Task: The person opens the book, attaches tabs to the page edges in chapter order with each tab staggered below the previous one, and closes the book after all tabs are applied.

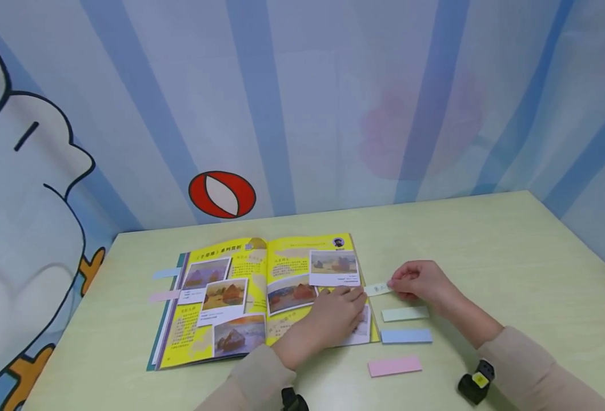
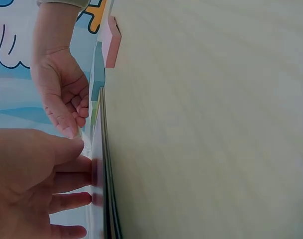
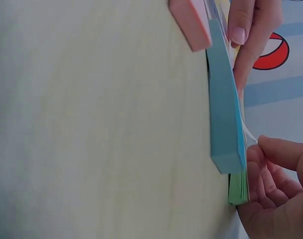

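An open magazine (image 1: 287, 246) with yellow pages and pictures of haystacks lies on the table. My left hand (image 1: 328, 317) rests on its right page, fingers extended to the page's outer edge. Just beyond that edge, a pale sticky note (image 1: 376, 289) with faint marks juts out to the right. My right hand (image 1: 425, 283) pinches the note's outer end between thumb and forefinger. Seen from the right wrist, the note appears as a thin, slanted strip at the fingertips of the right hand (image 3: 283, 191).
Right of the magazine lie a green sticky note pad (image 1: 405, 313), a blue pad (image 1: 406, 336) and, nearer me, a pink pad (image 1: 395, 366). A blue tab (image 1: 165, 273) and a pink tab (image 1: 164, 295) stick out from the magazine's left side. A patterned curtain (image 1: 312, 114) hangs behind the table.
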A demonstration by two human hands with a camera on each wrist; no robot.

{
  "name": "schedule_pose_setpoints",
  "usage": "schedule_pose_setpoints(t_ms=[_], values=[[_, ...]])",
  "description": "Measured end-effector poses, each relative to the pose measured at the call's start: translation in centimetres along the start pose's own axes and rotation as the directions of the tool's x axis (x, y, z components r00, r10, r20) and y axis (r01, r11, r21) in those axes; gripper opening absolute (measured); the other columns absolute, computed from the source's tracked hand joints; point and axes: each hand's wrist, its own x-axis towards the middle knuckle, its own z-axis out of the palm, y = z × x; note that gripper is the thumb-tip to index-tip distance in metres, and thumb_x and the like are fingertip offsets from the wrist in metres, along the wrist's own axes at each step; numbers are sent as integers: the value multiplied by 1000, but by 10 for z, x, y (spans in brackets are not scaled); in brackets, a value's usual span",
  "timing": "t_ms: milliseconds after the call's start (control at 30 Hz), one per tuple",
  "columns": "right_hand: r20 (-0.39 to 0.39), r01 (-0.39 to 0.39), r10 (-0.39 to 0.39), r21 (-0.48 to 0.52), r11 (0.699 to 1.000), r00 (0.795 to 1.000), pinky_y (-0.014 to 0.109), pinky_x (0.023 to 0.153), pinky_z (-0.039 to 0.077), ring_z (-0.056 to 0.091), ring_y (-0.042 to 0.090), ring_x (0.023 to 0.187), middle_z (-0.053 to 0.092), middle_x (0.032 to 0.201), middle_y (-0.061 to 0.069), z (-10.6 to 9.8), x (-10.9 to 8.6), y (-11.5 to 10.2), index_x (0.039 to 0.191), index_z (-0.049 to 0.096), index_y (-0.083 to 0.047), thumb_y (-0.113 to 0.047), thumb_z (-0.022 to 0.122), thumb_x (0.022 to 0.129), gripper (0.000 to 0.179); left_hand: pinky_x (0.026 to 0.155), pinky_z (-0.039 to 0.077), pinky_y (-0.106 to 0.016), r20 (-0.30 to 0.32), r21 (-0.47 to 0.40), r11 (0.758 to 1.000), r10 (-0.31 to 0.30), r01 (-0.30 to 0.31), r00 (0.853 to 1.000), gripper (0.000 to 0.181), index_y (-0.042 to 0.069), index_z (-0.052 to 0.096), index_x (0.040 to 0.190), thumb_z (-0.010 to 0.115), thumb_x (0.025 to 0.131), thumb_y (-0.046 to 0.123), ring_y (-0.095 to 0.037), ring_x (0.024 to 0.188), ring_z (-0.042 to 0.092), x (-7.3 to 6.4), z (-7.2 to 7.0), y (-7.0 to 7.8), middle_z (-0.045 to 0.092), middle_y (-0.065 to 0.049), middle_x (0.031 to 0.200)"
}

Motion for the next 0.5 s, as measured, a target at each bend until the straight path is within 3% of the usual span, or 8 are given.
schedule_pose_setpoints(t_ms=[200,500], values=[[60,-38,39,-19,999,997,27,60,51,58,14,65,63,71,4,-3,3,-1,95,62,4,-6,66,85,15,99,38,-42,78,1,1000,-15,15,997,43,14,46,139,40,100,31,-17,130,38,4,-7,1,41,2,144],[103,-31,34,-27,999,994,26,60,52,59,13,64,64,70,2,-4,5,0,96,63,6,-7,67,85,17,96,40,-42,35,53,999,-10,8,999,42,15,49,136,42,99,33,-19,126,42,10,-6,3,46,3,140]])
